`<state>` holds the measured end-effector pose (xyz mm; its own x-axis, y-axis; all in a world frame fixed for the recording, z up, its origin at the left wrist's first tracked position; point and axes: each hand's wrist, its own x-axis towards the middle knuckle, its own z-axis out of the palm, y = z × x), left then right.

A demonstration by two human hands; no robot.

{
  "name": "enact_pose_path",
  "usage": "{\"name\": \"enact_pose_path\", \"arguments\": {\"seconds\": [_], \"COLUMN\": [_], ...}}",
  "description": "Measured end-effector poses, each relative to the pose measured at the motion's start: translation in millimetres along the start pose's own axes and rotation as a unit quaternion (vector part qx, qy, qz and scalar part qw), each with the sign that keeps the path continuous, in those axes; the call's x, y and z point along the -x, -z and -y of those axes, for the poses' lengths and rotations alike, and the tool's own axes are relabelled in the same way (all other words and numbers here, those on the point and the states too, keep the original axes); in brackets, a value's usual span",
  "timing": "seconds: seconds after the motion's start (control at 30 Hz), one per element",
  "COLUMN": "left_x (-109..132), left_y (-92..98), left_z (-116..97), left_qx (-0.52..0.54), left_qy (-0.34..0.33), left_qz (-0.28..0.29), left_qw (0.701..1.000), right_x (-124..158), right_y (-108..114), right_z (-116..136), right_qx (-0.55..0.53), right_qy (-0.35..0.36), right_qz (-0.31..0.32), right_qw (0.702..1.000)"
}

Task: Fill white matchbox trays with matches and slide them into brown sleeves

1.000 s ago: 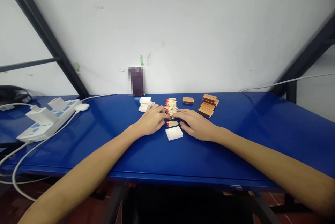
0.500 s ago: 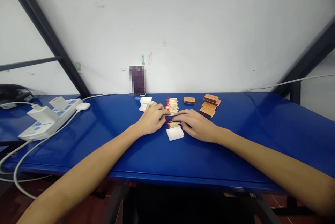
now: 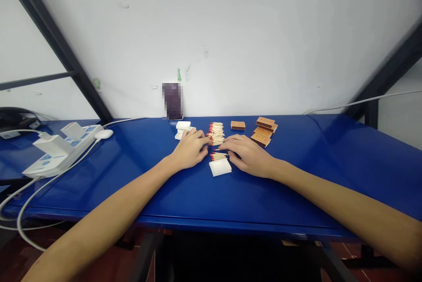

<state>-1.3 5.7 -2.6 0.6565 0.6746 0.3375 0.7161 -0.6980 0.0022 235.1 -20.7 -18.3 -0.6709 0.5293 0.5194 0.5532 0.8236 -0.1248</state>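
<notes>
Main match pile: Pale wooden matchsticks are laid crosswise in an uneven column on the blue tabletop, between the hands; red heads are directed left, bare ends right.
Small match group: A few red-headed matches are placed nearer the table edge, roughly parallel, just behind a shallow white matchbox tray.
Left hand: The left hand is curved palm-down, fingertips at the red heads; whether any match is gripped cannot be told.
Right hand: The right hand is loosely bent beside the bare ends, thumb parted from the index finger; whether a match is pinched cannot be told.
White trays: Further trays are stacked beyond the left hand.
Matchboxes: Orange-brown, dark-sided matchboxes are piled at right; one box is set apart.
</notes>
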Motion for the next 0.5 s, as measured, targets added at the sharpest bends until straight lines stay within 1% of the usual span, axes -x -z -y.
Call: {"name": "enact_pose_path", "arguments": {"seconds": [0.1,0.23,0.5], "left_x": [0.2,0.1,-0.5], "left_y": [0.0,0.7,0.1], "left_z": [0.2,-0.2,-0.1], "left_qx": [-0.005,-0.021,-0.020], "left_qy": [0.000,-0.016,-0.023], "left_qz": [0.004,0.012,0.021], "left_qw": [1.000,1.000,0.999], "right_x": [0.1,-0.6,-0.8], "right_y": [-0.6,-1.1,-2.4], "right_z": [-0.5,-1.3,-2.3], "right_qx": [0.014,0.025,0.014], "right_qy": [-0.005,-0.001,-0.005], "right_qz": [-0.004,0.011,0.018], "right_qw": [1.000,1.000,1.000]}}
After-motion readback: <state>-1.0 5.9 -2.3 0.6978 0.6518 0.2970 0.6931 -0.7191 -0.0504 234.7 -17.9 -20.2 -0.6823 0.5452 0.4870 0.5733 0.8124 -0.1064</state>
